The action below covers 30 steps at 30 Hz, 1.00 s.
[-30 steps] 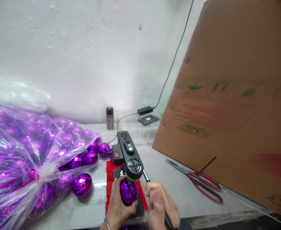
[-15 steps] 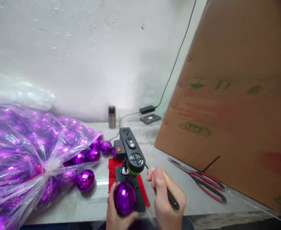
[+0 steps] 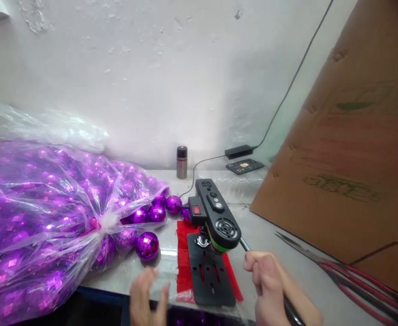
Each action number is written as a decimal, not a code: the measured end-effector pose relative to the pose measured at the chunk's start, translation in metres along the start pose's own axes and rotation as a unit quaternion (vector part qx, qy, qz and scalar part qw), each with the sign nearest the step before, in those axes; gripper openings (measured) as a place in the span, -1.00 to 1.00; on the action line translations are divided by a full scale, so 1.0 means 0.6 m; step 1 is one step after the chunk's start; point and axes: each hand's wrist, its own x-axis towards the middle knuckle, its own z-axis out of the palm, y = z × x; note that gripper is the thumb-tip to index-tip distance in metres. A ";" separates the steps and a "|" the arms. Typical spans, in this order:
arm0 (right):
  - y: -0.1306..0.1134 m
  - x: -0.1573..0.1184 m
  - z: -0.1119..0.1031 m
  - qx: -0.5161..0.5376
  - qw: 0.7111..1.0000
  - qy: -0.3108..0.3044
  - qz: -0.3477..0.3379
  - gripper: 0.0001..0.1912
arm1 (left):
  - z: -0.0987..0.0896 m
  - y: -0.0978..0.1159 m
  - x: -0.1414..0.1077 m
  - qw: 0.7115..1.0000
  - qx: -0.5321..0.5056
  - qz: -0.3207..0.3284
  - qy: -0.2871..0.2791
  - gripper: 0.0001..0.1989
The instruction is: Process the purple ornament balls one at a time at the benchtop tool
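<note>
My left hand (image 3: 148,296), blurred by motion, is at the table's front edge with its fingers apart and nothing visible in it. Closest to it on the tabletop is a shiny purple mirror-faceted ball (image 3: 147,246). My right hand (image 3: 270,285) is closed round a black-handled rod (image 3: 244,244) with a metal shaft. The shaft's far end meets the side of a small black machine head (image 3: 217,213); whether it is fixed there I cannot tell. Under the head lies a slotted black base plate (image 3: 212,285) on a red cloth (image 3: 184,258).
A tied clear bag (image 3: 49,217) full of purple balls fills the left. Red-handled scissors (image 3: 341,271) lie at right before a cardboard box (image 3: 355,149). Behind stand a small bottle (image 3: 181,163), a power adapter (image 3: 241,151) and a phone (image 3: 244,166).
The purple ball that my left hand held above the base plate is gone from it; the hand has moved left and opened. My right hand keeps its grip. The view has shifted left.
</note>
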 end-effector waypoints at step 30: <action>-0.037 0.050 -0.006 -0.013 0.990 -0.086 -0.108 -0.57 | 0.107 0.073 0.059 0.856 -0.393 -0.314 -0.120 -0.39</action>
